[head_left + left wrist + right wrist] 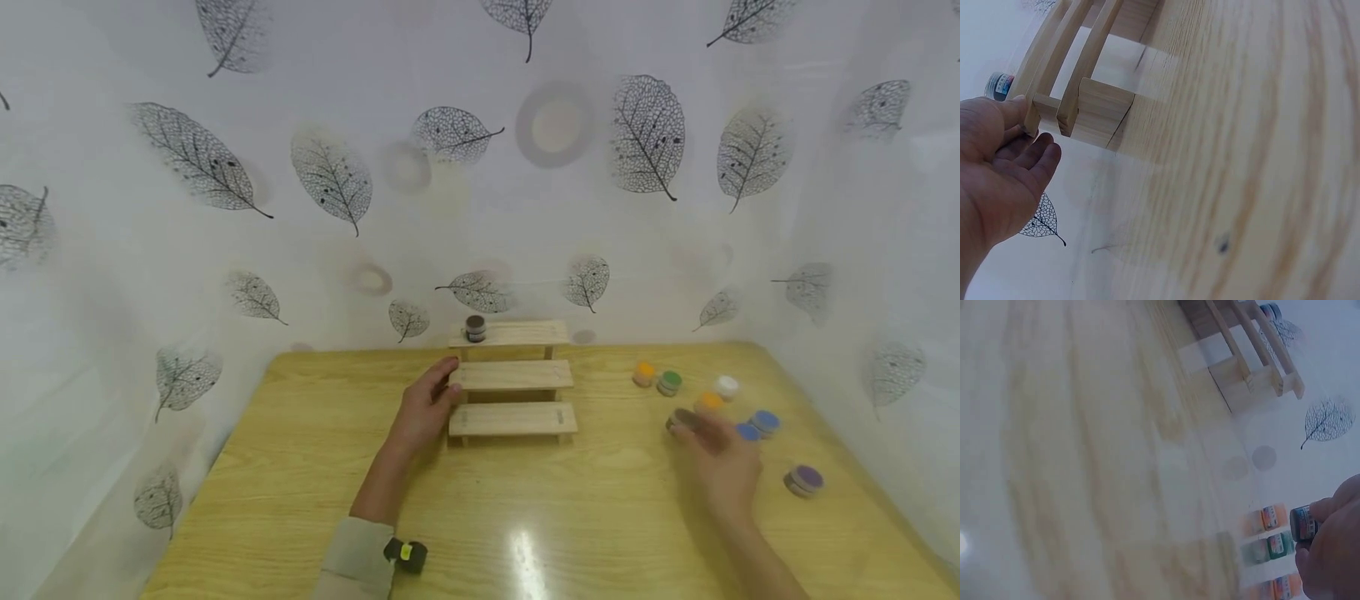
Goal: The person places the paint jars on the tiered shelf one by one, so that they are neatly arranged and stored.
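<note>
A small wooden three-step rack (pixel 513 419) stands towards the back of the table. My left hand (pixel 424 410) grips the left end of its middle step, thumb above and fingers around the edge in the left wrist view. On the top step, at the left, sits a dark-lidded paint jar (pixel 476 328). My right hand (pixel 723 475) pinches another dark paint jar (pixel 1303 524) between thumb and fingers, over the right side of the table. Near that hand are an orange-lidded jar (pixel 709 402) and two blue-lidded jars (pixel 765 422), one partly covered by the hand.
Further back stand an orange jar (pixel 643 373), a green jar (pixel 670 382) and a white jar (pixel 726 387). A purple-lidded jar (pixel 804 480) is at the far right. A leaf-printed white curtain (pixel 465 208) encloses the wooden table (pixel 315 467) at back and sides.
</note>
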